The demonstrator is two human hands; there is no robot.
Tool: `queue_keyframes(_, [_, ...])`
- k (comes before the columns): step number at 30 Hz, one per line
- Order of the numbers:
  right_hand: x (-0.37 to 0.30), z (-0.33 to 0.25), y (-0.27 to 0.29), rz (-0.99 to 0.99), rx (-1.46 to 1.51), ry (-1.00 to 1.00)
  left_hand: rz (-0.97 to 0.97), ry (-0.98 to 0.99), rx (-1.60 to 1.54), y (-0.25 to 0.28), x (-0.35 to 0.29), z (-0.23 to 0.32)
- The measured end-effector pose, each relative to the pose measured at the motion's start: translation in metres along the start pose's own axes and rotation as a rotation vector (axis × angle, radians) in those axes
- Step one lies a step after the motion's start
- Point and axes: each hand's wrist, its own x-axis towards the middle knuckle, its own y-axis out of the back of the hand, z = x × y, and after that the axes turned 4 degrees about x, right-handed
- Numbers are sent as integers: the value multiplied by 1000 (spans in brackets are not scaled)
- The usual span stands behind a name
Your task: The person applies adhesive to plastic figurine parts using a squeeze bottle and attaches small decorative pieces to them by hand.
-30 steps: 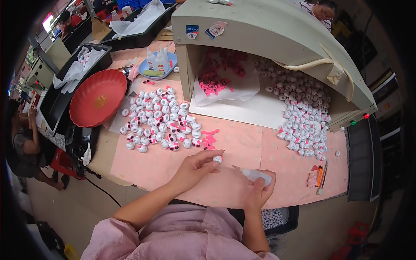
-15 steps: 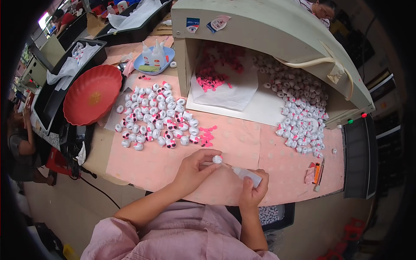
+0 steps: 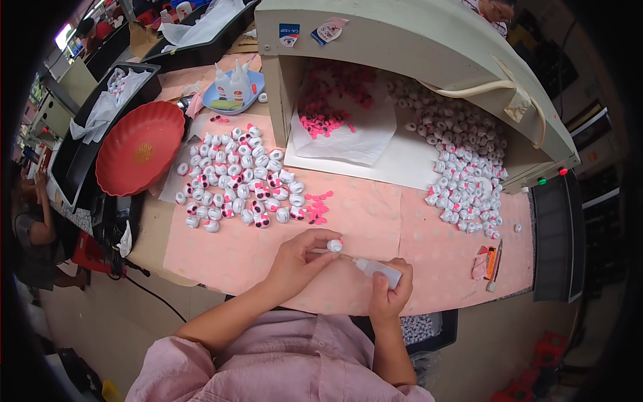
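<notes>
My left hand [image 3: 298, 262] pinches a small white rounded piece [image 3: 335, 246] with a pink spot on top, between thumb and fingertips. To its right, my right hand [image 3: 390, 295] is wrapped round a translucent squeeze bottle [image 3: 383, 271]. The bottle's thin nozzle points left, toward the underside of the piece; whether it touches is too small to tell. Just beyond my left hand lie loose pink pieces [image 3: 317, 209]. Past them spreads a group of similar white pieces [image 3: 231, 175], some with pink and black parts attached.
A grey open-fronted housing [image 3: 415, 37] stands at the back, with pink bits [image 3: 328, 120] on white paper and a heap of white pieces [image 3: 469, 187]. At left are a red fluted dish [image 3: 140, 151] and a blue tray [image 3: 251, 100] of bottles. An orange tool [image 3: 490, 258] lies right.
The bottle has shifted slightly left and tips a little flatter in my right hand. My left hand keeps its pinch on the white piece. The whole view has shifted slightly.
</notes>
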Motion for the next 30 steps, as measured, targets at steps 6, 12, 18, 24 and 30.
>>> queue_keyframes(6, [2,-4,-1,49,-2,-13,-2,-23,-45,0,1,-3])
queue_keyframes(12, [2,-3,-1,75,37,-7,-9,-41,-75,1,2,-4])
queue_keyframes(18, [2,-3,0,51,18,-9,-24,-19,-66,1,2,0])
queue_keyframes(24, [3,-6,-1,60,19,-29,-16,-10,-93,1,-1,2])
queue_keyframes(30, [3,-5,2,66,-8,-68,1,-23,-118,0,1,2])
